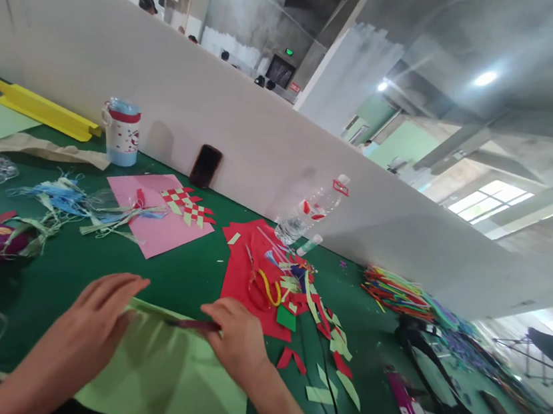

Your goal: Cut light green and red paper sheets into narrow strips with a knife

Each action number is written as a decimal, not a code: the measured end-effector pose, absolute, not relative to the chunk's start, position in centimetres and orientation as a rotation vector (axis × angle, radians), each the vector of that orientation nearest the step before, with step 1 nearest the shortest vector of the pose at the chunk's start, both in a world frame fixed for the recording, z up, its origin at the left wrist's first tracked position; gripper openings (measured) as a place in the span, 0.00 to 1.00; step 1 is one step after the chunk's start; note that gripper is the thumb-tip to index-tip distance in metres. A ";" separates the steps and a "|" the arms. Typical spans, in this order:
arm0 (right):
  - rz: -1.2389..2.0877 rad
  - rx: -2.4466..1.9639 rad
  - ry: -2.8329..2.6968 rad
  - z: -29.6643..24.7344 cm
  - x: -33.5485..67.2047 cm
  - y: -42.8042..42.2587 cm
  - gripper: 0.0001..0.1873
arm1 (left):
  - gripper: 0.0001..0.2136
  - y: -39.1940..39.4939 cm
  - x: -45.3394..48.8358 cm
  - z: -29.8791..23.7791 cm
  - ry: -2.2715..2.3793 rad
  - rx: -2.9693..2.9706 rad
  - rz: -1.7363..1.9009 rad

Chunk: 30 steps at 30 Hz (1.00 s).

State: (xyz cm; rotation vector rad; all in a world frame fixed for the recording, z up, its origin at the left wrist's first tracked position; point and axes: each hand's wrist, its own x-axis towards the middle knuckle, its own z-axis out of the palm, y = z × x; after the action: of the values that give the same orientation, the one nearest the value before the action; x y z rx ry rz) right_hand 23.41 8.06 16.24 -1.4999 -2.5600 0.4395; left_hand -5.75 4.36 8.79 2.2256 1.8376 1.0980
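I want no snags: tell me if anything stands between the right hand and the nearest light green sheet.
Nothing visible, save the slim dark tool the right hand holds over that sheet; the scissors lie beyond it.

2 light-green sheets (174, 382) (2, 121), 1 phone (205, 166), 1 bottle (309, 212)

A plain white partition (255, 130) slants from 10 o'clock down toward 4 o'clock behind a green desk (359, 351), whose surface fills the lower half from 9 o'clock through 5 o'clock. Beyond it rises a raw grey concrete ceiling (453, 40), with a lamp (484, 78) glowing at 2 o'clock, a patchily whitewashed column (343, 74) at 1 o'clock and a lit green sign (289, 52) at 12 o'clock. Daylight comes through a paned window (492, 200) near 3 o'clock, while a pale green wall (409, 146) stands at 2 o'clock.
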 end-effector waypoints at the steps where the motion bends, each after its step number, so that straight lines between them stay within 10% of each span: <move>1: 0.501 -1.542 -2.444 16.2 24.5 7.9 0.19 | 0.20 4.0 -5.0 8.3 1.788 2.330 1.076; 30: 0.775 -1.314 -2.466 13.0 30.1 8.1 0.16 | 0.22 2.4 -4.7 5.8 1.477 2.886 0.695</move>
State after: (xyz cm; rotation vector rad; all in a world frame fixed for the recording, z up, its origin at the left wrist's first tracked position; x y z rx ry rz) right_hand 30.05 8.10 13.02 -1.3140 -2.4657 0.7745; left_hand -4.75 2.39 5.76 2.8855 1.4766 0.6949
